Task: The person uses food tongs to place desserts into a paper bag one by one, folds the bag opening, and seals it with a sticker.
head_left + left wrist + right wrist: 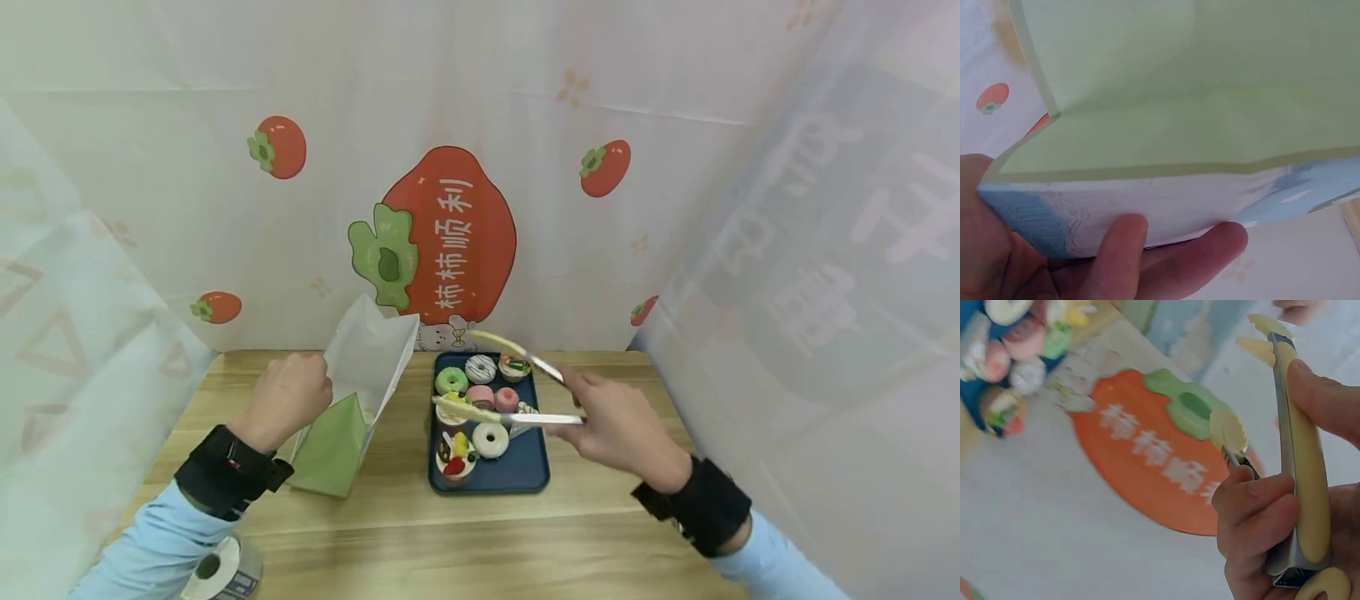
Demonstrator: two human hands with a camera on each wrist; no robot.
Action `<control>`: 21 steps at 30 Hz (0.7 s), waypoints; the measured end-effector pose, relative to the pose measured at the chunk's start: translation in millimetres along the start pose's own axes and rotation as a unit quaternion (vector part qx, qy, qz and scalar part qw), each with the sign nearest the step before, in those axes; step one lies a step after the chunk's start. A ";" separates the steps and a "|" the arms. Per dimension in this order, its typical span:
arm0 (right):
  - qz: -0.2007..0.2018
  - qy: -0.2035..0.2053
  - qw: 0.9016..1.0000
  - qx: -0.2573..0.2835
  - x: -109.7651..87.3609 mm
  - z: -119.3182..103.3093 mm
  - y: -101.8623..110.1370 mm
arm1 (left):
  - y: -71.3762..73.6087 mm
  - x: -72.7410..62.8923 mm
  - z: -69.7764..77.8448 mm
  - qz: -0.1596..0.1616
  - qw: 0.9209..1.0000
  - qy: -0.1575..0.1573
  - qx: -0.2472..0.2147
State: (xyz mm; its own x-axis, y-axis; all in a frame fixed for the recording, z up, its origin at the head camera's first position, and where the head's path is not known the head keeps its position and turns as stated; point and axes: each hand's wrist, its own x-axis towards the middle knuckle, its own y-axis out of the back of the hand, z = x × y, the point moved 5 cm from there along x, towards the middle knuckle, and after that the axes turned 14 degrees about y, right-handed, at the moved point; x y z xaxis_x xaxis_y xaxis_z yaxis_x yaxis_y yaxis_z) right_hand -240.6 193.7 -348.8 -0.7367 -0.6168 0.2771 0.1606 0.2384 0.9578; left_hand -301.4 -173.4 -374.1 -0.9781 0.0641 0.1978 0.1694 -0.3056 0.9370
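My left hand (288, 398) grips the side of a paper bag (328, 454), with its fingers curled under the bag's side in the left wrist view. The bag is green at its base, pale inside, and tilts with its mouth toward the back. In my right hand (622, 425) is a pair of food tongs (1304, 450) with yellow handles and tips, its two arms spread apart. In the head view the tongs overlap a dark blue tray (517, 477) of toy pastries. Among these are a green donut (452, 381), a white donut (491, 439) and a fruit-topped cupcake (455, 458). Nothing shows between the tong tips.
A roll of labels (225, 571) stands at the table's front left, beside my left sleeve. The wooden table (600, 533) ends at a white curtain (525, 100) printed with persimmons at the back. More curtain hangs along both sides.
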 end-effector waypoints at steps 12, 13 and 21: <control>-0.078 -0.091 0.980 0.159 -66.3 5.6 -132.9 | -1.2 -5.5 -2.0 -0.022 1.000 0.010 -0.006; -0.075 -0.099 0.978 0.168 -68.6 4.9 -139.7 | -1.2 -5.7 -1.8 -0.018 1.000 0.009 -0.005; -0.058 -0.122 0.973 0.185 -70.8 1.1 -169.6 | 2.9 -2.6 0.8 0.008 1.000 -0.005 -0.003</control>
State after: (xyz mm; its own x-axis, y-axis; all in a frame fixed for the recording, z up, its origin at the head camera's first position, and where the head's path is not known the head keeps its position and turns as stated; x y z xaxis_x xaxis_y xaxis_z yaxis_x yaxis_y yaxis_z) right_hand -216.4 197.7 -531.0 -0.8770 -0.4701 0.0989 -0.1473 0.4591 0.8761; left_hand -298.3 -173.7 -371.7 -0.9739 0.0685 0.2165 0.1850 -0.3133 0.9314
